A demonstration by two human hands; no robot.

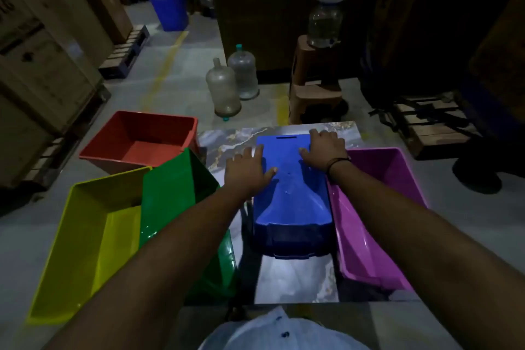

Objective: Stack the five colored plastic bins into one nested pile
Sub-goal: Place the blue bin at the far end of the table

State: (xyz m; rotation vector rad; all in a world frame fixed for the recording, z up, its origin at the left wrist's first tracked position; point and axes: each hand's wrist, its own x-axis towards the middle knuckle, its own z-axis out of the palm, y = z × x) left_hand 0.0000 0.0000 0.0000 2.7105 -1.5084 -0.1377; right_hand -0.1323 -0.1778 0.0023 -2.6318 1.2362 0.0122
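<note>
- Both hands lie flat, fingers spread, on the upturned base of the blue bin (289, 196); neither is curled around anything, so the hold is an open-palmed press and no clench.
- The left hand (247, 169) rests on the bin's left upper edge, its thumb reaching inward across the blue surface.
- The right hand (325, 148) sits at the far right corner of the same base, a dark band at the wrist, fingertips pointing away from the person.
- The blue bin lies upside down on a marbled board (295, 278), directly under the two palms.
- Just outside the right hand, touching the blue bin's side, is the purple bin (380, 207), mouth up.
- Just outside the left forearm stands the green bin (176, 193), tilted, with one side leaning over the yellow bin (85, 241) beyond it (whether it rests on the yellow rim I cannot tell).
- Further out from the left hand, and beyond the green bin, the red bin (142, 139) sits open side up on the floor.
- Ahead of both hands, well apart from the bins, two clear water jugs (227, 88) stand on the floor.
</note>
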